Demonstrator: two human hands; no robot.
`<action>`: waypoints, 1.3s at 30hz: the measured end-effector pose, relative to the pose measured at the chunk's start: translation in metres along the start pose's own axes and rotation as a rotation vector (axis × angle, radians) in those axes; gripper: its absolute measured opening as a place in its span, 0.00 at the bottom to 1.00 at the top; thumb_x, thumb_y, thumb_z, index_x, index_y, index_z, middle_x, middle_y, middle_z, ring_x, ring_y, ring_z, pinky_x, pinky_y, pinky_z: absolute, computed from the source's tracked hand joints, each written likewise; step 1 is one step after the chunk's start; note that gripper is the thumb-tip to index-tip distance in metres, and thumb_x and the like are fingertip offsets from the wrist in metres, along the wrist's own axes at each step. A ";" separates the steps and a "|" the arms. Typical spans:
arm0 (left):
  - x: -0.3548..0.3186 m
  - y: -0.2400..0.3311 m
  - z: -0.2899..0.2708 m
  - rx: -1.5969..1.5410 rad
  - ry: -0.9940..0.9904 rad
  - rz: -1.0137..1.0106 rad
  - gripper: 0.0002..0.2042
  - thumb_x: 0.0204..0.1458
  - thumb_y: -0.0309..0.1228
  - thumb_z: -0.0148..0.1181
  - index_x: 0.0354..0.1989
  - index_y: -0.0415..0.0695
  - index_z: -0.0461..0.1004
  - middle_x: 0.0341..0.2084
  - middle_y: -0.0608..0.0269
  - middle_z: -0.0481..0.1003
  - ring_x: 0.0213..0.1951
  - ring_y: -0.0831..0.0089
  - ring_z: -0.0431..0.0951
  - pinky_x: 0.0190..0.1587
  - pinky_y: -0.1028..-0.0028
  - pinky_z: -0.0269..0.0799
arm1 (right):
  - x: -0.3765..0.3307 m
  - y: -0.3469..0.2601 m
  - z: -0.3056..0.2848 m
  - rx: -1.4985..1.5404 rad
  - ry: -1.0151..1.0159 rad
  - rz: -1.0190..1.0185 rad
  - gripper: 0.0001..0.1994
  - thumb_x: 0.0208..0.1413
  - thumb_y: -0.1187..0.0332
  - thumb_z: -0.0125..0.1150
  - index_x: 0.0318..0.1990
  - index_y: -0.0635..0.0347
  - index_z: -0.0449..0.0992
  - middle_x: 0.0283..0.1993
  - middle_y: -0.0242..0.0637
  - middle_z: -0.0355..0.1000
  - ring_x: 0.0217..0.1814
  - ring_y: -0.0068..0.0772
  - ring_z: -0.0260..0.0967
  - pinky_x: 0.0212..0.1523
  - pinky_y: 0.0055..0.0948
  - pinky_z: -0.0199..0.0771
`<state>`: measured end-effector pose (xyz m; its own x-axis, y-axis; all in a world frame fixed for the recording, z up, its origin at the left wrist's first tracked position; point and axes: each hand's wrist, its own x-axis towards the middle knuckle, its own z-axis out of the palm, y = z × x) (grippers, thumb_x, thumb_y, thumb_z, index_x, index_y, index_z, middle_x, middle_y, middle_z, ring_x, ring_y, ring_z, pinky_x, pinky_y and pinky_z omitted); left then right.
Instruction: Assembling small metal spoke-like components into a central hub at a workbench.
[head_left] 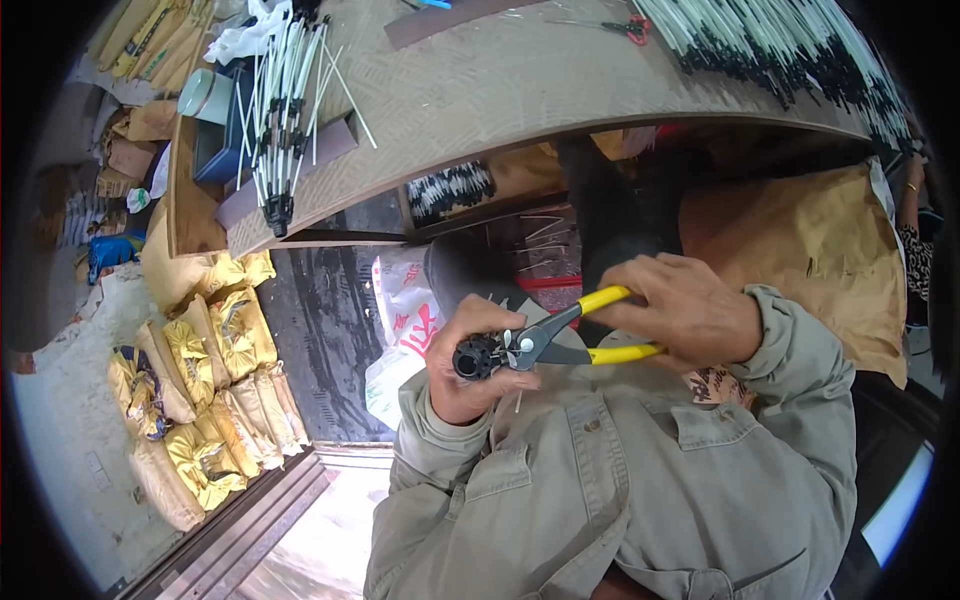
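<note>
My left hand (455, 394) is closed round a black, notched, ring-shaped hub (472, 357) with a round opening facing up. Thin metal pieces stick out on its right side, partly hidden by my fingers. Yellow-handled pliers (566, 346) are gripped in my right hand (692, 308), whose fingers wrap the two spread handles. The jaws reach the metal pieces beside the hub, between the left thumb and fingers; whether they are closed on one I cannot tell. Both hands are over my lap, in front of my jacket.
Ahead is a curved-edge table (480, 75). A bundle of white rods with black ends (285, 130) hangs over its left edge; a large pile of similar rods (790, 50) lies far right, near red-handled scissors (637, 29). Wrapped yellow packages (205, 390) sit left on the floor.
</note>
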<state>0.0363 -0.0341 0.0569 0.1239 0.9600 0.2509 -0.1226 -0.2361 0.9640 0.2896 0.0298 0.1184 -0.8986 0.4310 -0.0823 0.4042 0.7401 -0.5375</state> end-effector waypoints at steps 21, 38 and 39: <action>-0.007 0.012 -0.010 0.136 0.124 -0.073 0.22 0.34 0.31 0.72 0.37 0.36 0.71 0.30 0.60 0.70 0.32 0.73 0.69 0.37 0.77 0.64 | 0.031 0.010 0.015 -0.375 0.160 -0.104 0.11 0.37 0.66 0.62 0.26 0.58 0.65 0.29 0.36 0.59 0.26 0.33 0.62 0.26 0.28 0.64; -0.009 -0.006 -0.013 -0.068 0.031 -0.027 0.22 0.29 0.29 0.74 0.34 0.37 0.71 0.30 0.60 0.72 0.32 0.71 0.69 0.36 0.73 0.64 | 0.037 0.009 -0.022 0.481 -0.254 -0.014 0.11 0.56 0.63 0.54 0.38 0.60 0.62 0.24 0.40 0.69 0.22 0.41 0.71 0.20 0.31 0.66; -0.008 -0.006 -0.012 -0.066 0.028 -0.026 0.22 0.29 0.29 0.74 0.34 0.37 0.71 0.30 0.60 0.72 0.32 0.71 0.69 0.36 0.73 0.64 | 0.035 0.006 -0.014 0.480 -0.249 -0.014 0.11 0.56 0.63 0.54 0.38 0.60 0.62 0.24 0.40 0.69 0.22 0.41 0.71 0.20 0.31 0.66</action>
<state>0.0238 -0.0390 0.0482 0.1007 0.9697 0.2226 -0.1841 -0.2018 0.9620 0.2630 0.0565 0.1239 -0.9404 0.2438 -0.2372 0.3204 0.4004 -0.8585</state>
